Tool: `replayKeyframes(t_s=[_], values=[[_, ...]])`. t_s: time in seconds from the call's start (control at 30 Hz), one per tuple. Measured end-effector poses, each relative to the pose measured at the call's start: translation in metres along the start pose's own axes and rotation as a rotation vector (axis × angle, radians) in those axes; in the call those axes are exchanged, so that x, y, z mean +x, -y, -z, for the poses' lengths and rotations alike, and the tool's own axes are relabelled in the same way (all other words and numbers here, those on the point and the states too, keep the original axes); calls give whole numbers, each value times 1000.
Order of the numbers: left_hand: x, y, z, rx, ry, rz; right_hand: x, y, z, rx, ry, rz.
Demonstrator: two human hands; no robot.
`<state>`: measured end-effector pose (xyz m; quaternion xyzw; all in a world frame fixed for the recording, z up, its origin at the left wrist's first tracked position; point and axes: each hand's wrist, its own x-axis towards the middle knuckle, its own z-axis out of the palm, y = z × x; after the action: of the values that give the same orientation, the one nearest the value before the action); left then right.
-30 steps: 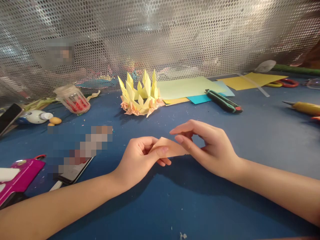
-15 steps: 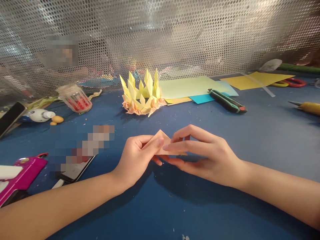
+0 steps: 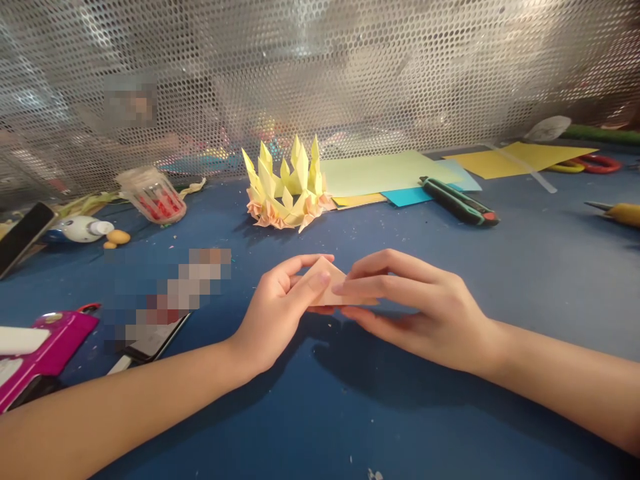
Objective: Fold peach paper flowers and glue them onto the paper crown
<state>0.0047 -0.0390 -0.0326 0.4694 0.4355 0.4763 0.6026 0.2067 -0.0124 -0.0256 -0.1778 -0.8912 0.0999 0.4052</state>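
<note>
A small peach-coloured folded paper (image 3: 324, 297) is held above the blue table, its pointed corner upward. My left hand (image 3: 267, 310) is closed on its left side, thumb pressed flat on the front face and fingers behind. From the right, my right hand (image 3: 433, 313) has its fingertips on the front face and its thumb under the lower edge, pinching it. The far folds are hidden by the fingers. Beyond my hands stands a ring of yellow and peach folded paper pieces (image 3: 287, 210), with several upright points.
A utility knife (image 3: 460, 202) lies across coloured paper sheets (image 3: 380, 170) at the back. At right are red-handled scissors (image 3: 603, 165) and a yellow-handled pointed tool (image 3: 625, 213). Leftward lie a jar (image 3: 153, 197), a white bottle (image 3: 80, 229), a phone (image 3: 157, 340) and a magenta glue gun (image 3: 65, 343). Perforated metal mesh (image 3: 350, 80) rises behind.
The left index finger now reaches up behind the paper's top corner. My right thumb has drawn slightly rightward along the lower edge. The whole view has shifted a little.
</note>
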Motion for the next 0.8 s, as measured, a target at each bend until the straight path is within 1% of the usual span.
replayKeyframes(t_s=[0.1,0.2,0.3,0.5,0.67,0.8], values=[[0,0,0,-4,16,-29,0,0,-2,14,4,31],[0,-1,-1,-9,34,-24,0,2,-1,36,6,54],[0,-1,-1,-10,29,-11,0,3,1,25,15,48],[0,-1,-2,-28,59,-12,2,0,0,-47,0,37],[0,-2,-2,-42,20,-29,3,-2,3,-36,1,14],[1,-1,-1,12,7,-38,2,0,4,13,2,-34]])
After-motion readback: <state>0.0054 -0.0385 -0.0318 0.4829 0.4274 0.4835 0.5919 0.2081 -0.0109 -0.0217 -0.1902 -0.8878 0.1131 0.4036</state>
